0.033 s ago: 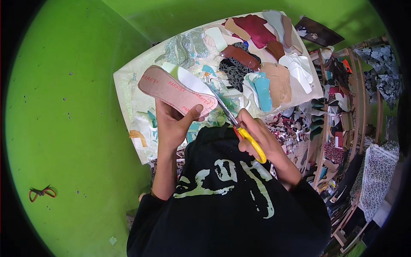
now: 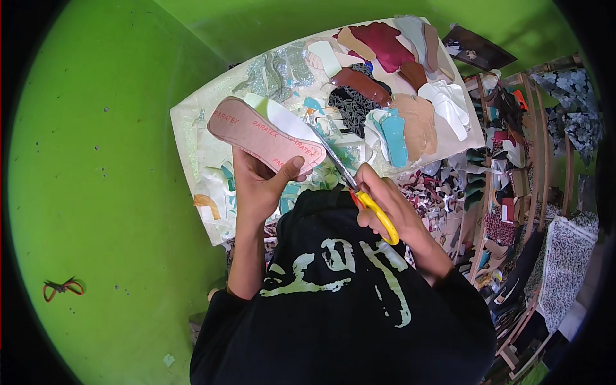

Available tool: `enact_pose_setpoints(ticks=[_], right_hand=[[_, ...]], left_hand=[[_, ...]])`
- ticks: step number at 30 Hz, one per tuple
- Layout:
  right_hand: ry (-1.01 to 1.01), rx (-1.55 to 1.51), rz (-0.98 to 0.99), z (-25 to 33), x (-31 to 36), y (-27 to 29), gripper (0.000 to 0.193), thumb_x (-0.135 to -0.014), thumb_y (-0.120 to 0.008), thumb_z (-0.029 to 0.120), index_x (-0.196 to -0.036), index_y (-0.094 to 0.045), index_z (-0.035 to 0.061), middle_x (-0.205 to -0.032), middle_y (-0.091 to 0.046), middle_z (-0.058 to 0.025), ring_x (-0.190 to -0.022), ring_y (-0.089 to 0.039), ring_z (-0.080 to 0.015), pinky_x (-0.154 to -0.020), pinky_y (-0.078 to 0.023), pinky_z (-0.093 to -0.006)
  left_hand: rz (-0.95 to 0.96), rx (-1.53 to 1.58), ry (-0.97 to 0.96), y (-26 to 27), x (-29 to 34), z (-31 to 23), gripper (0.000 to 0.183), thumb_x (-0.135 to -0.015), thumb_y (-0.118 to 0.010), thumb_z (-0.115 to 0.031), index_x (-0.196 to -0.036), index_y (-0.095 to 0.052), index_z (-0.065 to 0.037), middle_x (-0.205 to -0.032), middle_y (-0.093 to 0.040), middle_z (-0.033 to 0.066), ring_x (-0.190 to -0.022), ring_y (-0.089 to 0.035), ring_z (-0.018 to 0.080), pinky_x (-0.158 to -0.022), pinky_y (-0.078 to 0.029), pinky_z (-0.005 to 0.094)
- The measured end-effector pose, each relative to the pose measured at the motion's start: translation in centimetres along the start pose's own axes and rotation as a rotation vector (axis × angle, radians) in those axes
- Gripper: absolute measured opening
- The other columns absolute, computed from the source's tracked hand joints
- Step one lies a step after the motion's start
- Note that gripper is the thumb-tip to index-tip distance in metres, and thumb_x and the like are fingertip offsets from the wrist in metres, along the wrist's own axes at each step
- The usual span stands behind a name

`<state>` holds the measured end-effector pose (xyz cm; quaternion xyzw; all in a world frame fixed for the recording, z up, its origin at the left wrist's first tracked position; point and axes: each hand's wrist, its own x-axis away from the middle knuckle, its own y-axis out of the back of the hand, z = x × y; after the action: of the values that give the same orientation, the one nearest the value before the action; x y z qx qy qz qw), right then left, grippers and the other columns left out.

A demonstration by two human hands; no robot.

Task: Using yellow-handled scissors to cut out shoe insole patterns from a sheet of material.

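Observation:
Between the thumb and fingers of my left hand [image 2: 264, 192] is a pinkish-brown insole [image 2: 250, 130] with red print, raised over the table. White sheet material [image 2: 287, 120] shows behind it, sticking out past its upper right edge. My right hand [image 2: 387, 202] grips a pair of scissors [image 2: 378, 217] by its yellow handles. Pointing up and left, the blades lie close beside the insole's right end, at the white material. Whether the blade edges touch the material I cannot tell.
A pale-covered table [image 2: 192, 138] bears white insole shapes [image 2: 446, 106], teal pieces [image 2: 393, 136], tan pieces [image 2: 414, 125], a brown glossy piece [image 2: 361, 86] and dark red material [image 2: 385, 48]. Wooden racks [image 2: 529, 160] filled with scraps stand at the right. A green wall [image 2: 96, 205] rises at the left.

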<state>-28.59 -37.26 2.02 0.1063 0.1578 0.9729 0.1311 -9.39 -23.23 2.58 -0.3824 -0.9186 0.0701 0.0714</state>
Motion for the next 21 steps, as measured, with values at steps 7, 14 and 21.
enact_pose_setpoints(ticks=[7, 14, 21], right_hand=[[0.075, -0.029, 0.055, -1.3, 0.2, 0.3, 0.080, -0.075, -0.071, 0.067, -0.102, -0.037, 0.0005, -0.071, -0.048, -0.0160, -0.061, -0.047, -0.0376, -0.061, -0.042, -0.0432], [0.088, 0.109, 0.106, -1.8, 0.6, 0.3, 0.080, -0.074, -0.072, 0.066, -0.107, -0.038, 0.0012, -0.077, -0.052, -0.0181, -0.066, -0.050, -0.0405, -0.064, -0.043, -0.0445], [0.079, 0.201, 0.142, -1.2, 1.2, 1.3, 0.079, -0.071, -0.079, 0.059, -0.112, -0.039, 0.0043, -0.079, -0.054, -0.0186, -0.071, -0.051, -0.0436, -0.066, -0.043, -0.0461]], left_hand=[[0.052, -0.001, -0.041, 0.7, -0.5, -0.3, 0.085, -0.082, -0.072, 0.007, -0.146, -0.017, -0.004, -0.115, -0.061, 0.0249, -0.092, -0.070, 0.0292, -0.065, -0.062, 0.0344], [0.119, -0.053, 0.016, 1.1, -0.5, -0.3, 0.093, -0.080, -0.073, 0.008, -0.150, -0.013, -0.005, -0.111, -0.064, 0.0234, -0.090, -0.071, 0.0287, -0.063, -0.061, 0.0330], [0.156, -0.062, 0.079, 2.0, -0.5, -0.7, 0.093, -0.079, -0.074, 0.009, -0.151, -0.016, -0.004, -0.113, -0.064, 0.0217, -0.089, -0.071, 0.0262, -0.062, -0.061, 0.0313]])
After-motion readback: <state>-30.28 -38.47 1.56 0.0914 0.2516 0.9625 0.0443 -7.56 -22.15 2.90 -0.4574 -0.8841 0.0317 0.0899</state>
